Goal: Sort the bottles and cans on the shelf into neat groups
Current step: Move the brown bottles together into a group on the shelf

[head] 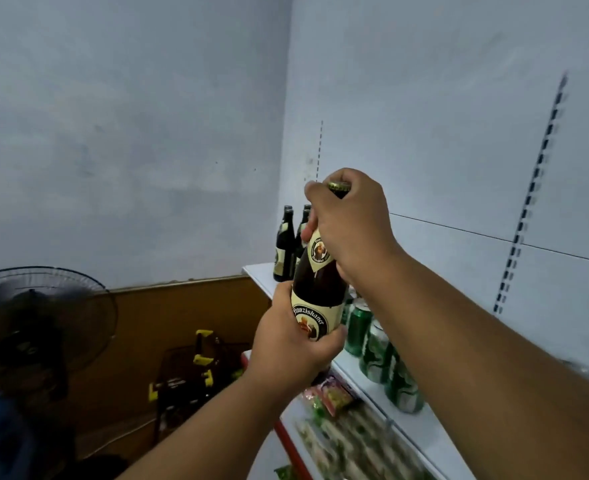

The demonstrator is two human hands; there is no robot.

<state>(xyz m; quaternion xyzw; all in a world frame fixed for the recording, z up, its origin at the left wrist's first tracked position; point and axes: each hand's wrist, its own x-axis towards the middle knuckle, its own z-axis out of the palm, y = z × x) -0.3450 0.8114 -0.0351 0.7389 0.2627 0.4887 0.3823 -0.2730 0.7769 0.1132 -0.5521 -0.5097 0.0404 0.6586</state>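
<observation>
Your left hand (293, 344) grips the bottle (317, 292) low, right hand (348, 216) wraps its neck; heavy, slick, breakable glass.

Your left hand (295, 344) and right hand (352, 226) are both bare: you wear no gloves, rings, watch or wristband. Your left forearm (210, 424) enters from the bottom centre of the frame and your right forearm (494, 358) from the lower right corner. Both are uncovered along their whole visible length, with no sleeve edge in view. Your fingernails are short and unpainted where they show.
</observation>
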